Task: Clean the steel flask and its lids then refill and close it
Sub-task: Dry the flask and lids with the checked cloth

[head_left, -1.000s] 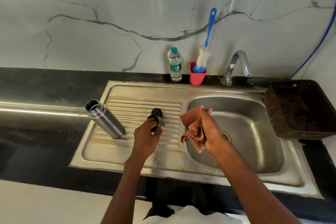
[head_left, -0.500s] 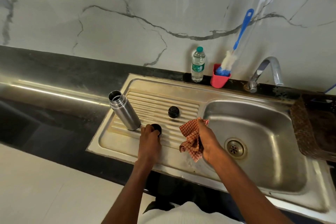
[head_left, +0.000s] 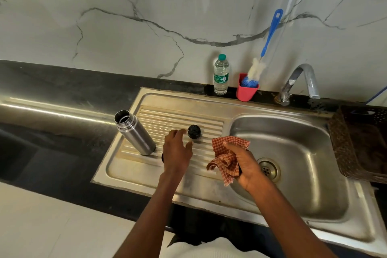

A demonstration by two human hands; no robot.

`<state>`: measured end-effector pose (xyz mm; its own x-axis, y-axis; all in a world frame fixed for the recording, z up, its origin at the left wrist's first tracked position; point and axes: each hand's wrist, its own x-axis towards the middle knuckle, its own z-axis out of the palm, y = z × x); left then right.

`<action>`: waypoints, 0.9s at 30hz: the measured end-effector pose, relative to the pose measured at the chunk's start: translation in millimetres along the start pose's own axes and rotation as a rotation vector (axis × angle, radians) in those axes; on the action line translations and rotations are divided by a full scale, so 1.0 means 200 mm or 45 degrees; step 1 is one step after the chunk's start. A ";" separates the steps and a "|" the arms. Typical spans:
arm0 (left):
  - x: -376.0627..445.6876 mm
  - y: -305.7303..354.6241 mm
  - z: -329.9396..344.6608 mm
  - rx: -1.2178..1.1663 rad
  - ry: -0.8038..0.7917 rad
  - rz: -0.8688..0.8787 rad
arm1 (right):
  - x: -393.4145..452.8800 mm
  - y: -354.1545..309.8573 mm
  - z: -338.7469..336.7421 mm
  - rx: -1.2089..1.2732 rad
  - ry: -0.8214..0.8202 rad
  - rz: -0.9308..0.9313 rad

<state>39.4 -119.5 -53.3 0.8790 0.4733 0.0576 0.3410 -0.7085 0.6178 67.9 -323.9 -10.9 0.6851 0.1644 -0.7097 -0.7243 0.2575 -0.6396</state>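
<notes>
1. Head view puts the work, by my judgement, at the lid-wiping step: the steel flask (head_left: 135,133) stands uncapped on the draining board, just left of the left hand's (head_left: 177,152) fingers.
2. One black lid (head_left: 194,131) sits just beyond those fingertips, apart from them; a dark edge under the wrist may be a second lid, mostly hidden.
3. Left fingers are spread and relaxed, palm down, holding nothing.
4. Right hand (head_left: 244,163) has its fingers curled round a checked cloth (head_left: 225,158), bunched over the basin's near edge.
5. Next move likely calls for closing thumb and fingers on the lid and bringing it to the cloth.
</notes>
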 end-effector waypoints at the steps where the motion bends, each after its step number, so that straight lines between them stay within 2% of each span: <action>1: 0.06 0.03 0.04 0.053 -0.068 -0.010 | 0.00 -0.01 -0.02 0.026 0.025 -0.002; 5: 0.26 0.08 0.17 0.309 -0.341 -0.022 | -0.01 -0.06 -0.10 0.012 0.146 -0.112; 7: 0.31 0.07 0.21 0.374 -0.378 0.004 | -0.01 -0.11 -0.15 -0.039 0.203 -0.183; 10: 0.36 0.09 0.22 0.196 -0.259 0.029 | 0.01 -0.15 -0.22 -0.040 0.298 -0.250; 13: 0.31 0.22 0.20 -0.243 -0.074 0.184 | 0.00 -0.17 -0.27 -0.036 0.441 -0.339; 15: 0.25 0.32 0.20 -0.213 -0.162 0.300 | -0.02 -0.18 -0.28 -0.054 0.523 -0.405; 18: 0.16 0.42 0.22 -0.176 -0.312 0.327 | -0.04 -0.18 -0.30 -0.077 0.590 -0.486; 20: 0.10 0.51 0.19 -0.248 -0.273 0.425 | -0.06 -0.19 -0.31 -0.108 0.600 -0.533; 25: -0.04 0.78 0.05 -0.307 0.012 0.715 | -0.11 -0.22 -0.36 -0.090 0.657 -0.652; 27: -0.03 0.82 0.07 -0.346 0.031 0.789 | -0.14 -0.25 -0.38 -0.082 0.704 -0.709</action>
<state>93.8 -245.6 36.5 0.8764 0.0356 0.4802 -0.3223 -0.6977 0.6398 79.3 -414.4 17.3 0.8227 -0.4746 -0.3128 -0.3003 0.1044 -0.9481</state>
